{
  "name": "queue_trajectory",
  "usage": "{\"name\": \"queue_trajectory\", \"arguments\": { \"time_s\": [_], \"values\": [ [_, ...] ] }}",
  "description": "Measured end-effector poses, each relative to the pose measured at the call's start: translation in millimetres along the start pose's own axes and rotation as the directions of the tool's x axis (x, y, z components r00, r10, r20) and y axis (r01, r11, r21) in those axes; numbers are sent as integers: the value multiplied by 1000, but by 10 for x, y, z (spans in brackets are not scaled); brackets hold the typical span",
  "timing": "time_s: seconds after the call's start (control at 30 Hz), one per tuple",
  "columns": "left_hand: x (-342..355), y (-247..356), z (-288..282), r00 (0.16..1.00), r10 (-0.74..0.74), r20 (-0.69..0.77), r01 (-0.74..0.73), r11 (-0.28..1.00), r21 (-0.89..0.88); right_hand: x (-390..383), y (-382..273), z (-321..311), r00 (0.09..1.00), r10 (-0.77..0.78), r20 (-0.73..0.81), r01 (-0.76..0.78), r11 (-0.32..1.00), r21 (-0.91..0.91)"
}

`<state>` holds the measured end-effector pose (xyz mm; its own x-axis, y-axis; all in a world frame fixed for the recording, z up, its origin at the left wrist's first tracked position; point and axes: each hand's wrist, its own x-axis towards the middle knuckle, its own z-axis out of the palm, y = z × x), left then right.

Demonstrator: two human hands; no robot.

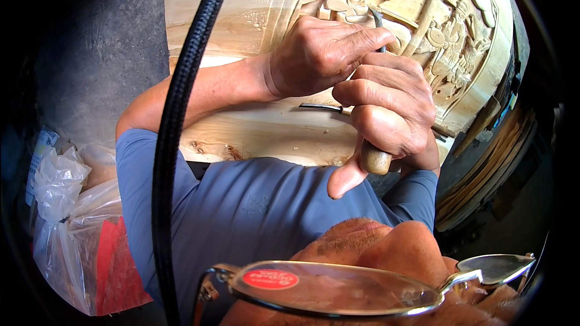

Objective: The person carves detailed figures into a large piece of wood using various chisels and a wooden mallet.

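My right hand point(393, 105) is wrapped round the wooden handle of a carving chisel point(376, 162); the rounded butt sticks out below the fingers, and the thumb points down and away. The chisel's dark metal blade reaches up to a carved wooden panel point(217, 9) with raised figures. Beside it, my left hand point(323, 54) is closed, its thumb pressed against the chisel's shank; its fingertips are mostly hidden. Under my hands, a second chisel point(321, 107) lies on the pale wood, partly covered by my right hand.
Carved relief figures point(450, 48) fill the panel's right part. A black braided cable point(181, 108) hangs across the view at left. Clear plastic bags point(66, 217) with something red stand at lower left. Curved wooden boards point(489, 175) are stacked at right, beside a grey floor point(103, 42) at left.
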<state>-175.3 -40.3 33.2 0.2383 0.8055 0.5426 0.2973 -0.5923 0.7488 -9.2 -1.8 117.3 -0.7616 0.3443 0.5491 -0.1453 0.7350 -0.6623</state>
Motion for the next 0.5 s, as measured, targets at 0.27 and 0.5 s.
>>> {"name": "queue_trajectory", "arguments": {
  "time_s": [0.27,0.5],
  "values": [
    [15,-6,103,991,29,-128,-29,1000,-1,-21,-10,-6,1000,-8,12,8,1000,-9],
    [25,6,78,994,10,-113,-11,1000,-6,-18,10,-1,1000,-11,15,11,1000,-9]
  ]
}}
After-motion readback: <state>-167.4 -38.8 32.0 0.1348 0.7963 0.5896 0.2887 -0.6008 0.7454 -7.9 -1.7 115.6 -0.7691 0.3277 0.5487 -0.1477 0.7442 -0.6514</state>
